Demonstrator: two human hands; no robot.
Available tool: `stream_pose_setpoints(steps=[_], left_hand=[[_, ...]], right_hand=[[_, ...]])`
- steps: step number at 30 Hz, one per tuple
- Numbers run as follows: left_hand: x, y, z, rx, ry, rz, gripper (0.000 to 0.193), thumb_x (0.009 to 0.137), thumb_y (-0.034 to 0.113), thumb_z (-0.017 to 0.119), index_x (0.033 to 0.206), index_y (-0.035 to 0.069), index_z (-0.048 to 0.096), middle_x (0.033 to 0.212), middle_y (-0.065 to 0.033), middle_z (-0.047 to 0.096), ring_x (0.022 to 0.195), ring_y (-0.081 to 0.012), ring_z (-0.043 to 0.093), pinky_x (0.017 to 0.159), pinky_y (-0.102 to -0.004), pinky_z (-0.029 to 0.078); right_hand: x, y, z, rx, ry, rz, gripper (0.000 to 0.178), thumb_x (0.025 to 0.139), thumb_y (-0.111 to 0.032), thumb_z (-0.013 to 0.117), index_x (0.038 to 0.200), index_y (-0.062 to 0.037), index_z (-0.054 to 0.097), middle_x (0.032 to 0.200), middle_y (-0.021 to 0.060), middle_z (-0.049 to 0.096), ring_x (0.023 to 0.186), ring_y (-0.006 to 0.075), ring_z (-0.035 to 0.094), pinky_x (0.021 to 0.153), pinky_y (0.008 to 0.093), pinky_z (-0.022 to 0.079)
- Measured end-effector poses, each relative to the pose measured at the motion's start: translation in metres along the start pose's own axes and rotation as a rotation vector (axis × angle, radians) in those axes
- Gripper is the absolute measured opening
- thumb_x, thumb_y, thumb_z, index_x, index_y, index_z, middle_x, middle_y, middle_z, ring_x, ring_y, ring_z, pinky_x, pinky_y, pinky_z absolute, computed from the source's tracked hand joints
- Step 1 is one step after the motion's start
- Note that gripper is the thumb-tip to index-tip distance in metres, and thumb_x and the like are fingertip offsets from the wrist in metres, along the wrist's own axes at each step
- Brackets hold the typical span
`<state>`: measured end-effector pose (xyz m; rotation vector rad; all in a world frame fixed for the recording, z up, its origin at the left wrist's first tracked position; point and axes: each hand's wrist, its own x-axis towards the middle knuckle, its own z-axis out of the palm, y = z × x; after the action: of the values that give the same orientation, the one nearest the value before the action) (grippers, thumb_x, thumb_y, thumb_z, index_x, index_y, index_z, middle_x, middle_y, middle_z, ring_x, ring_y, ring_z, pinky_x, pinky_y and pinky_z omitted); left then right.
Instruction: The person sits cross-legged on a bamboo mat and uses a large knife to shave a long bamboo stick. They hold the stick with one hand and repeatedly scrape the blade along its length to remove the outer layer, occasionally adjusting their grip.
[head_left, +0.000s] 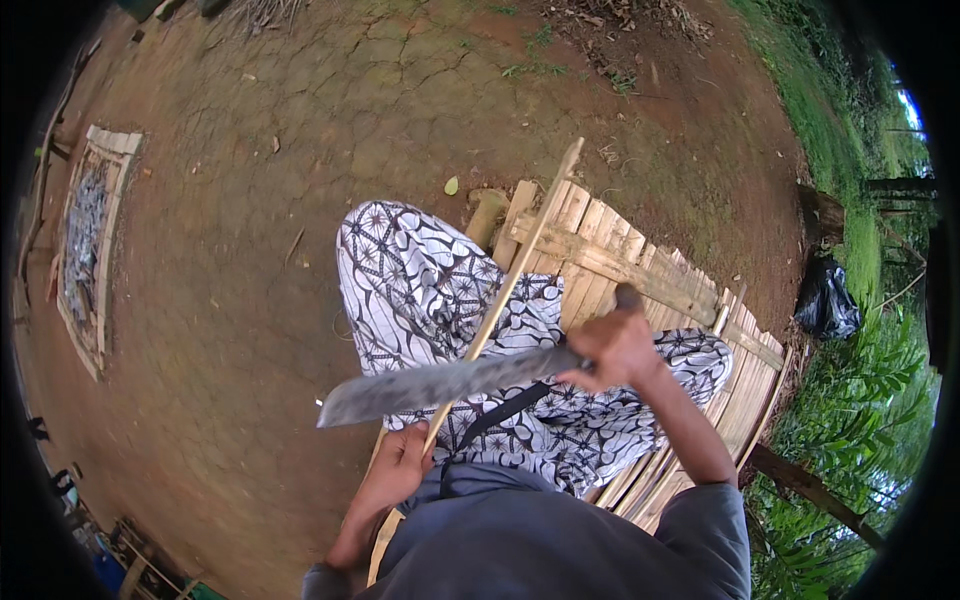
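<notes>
my right hand [612,350], angled inward, grips a machete [440,386] jutting left over the wooden strip [520,265] my left hand [400,465] holds.

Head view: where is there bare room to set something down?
Widest: mostly bare dirt between the wood-framed grey bed and left knee. Narrower: bamboo slats beyond the crosspiece. Crowded: the lap, where the machete and pale stick cross.

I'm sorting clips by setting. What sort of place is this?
Most likely an outdoor yard, perhaps rural: there is cracked bare earth, a rough platform of wooden or bamboo slats, and leafy green plants along the right side.
</notes>
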<state>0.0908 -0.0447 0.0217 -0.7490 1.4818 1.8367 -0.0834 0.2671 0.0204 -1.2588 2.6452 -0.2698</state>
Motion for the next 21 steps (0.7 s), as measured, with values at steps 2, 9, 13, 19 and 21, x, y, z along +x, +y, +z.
stream_pose_setpoints(steps=[2,9,13,19,21], left_hand=[[-0.010,-0.010,-0.004,0.028,0.030,-0.002,0.045,0.104,0.030,0.035,0.067,0.007,0.047,0.053,0.0043,0.039,0.048,-0.0053,0.034,0.046,-0.0247,0.028],[-0.008,0.004,-0.018,0.190,0.103,0.142,0.047,0.104,0.032,0.037,0.067,0.005,0.049,0.053,0.0045,0.041,0.048,-0.0053,0.036,0.045,-0.0242,0.028],[0.026,0.005,-0.008,0.146,0.179,0.204,0.044,0.104,0.032,0.039,0.069,0.005,0.049,0.053,0.0039,0.041,0.048,-0.0050,0.039,0.045,-0.0241,0.031],[0.034,0.016,-0.005,-0.075,0.133,0.172,0.021,0.101,0.024,0.049,0.092,0.004,0.047,0.062,0.0005,0.050,0.051,-0.0070,0.047,0.048,-0.0244,0.042],[0.035,0.022,-0.003,-0.172,0.075,0.158,0.020,0.101,0.022,0.050,0.094,0.004,0.048,0.066,-0.0008,0.052,0.052,-0.0076,0.048,0.048,-0.0247,0.042]], right_hand=[[-0.006,0.045,0.008,0.049,0.004,0.322,0.050,0.091,-0.053,0.049,0.081,-0.0075,0.065,0.051,0.0094,0.056,0.043,0.0243,0.055,0.048,0.0410,0.047],[-0.067,0.156,-0.001,-0.098,0.377,1.029,0.061,0.093,-0.056,0.046,0.095,0.0013,0.068,0.061,0.0208,0.060,0.064,0.0401,0.061,0.069,0.0471,0.050],[-0.053,0.092,-0.004,0.160,0.323,1.028,0.053,0.094,-0.048,0.051,0.092,0.0023,0.066,0.055,0.0187,0.053,0.055,0.0323,0.055,0.058,0.0436,0.043],[-0.040,0.005,0.005,0.322,0.287,0.608,0.042,0.091,-0.041,0.058,0.078,-0.0011,0.061,0.048,0.0093,0.045,0.043,0.0264,0.045,0.049,0.0356,0.038],[-0.028,-0.016,0.006,0.332,0.208,0.465,0.043,0.087,-0.044,0.062,0.072,-0.0048,0.057,0.050,0.0071,0.050,0.044,0.0269,0.052,0.048,0.0372,0.042]])
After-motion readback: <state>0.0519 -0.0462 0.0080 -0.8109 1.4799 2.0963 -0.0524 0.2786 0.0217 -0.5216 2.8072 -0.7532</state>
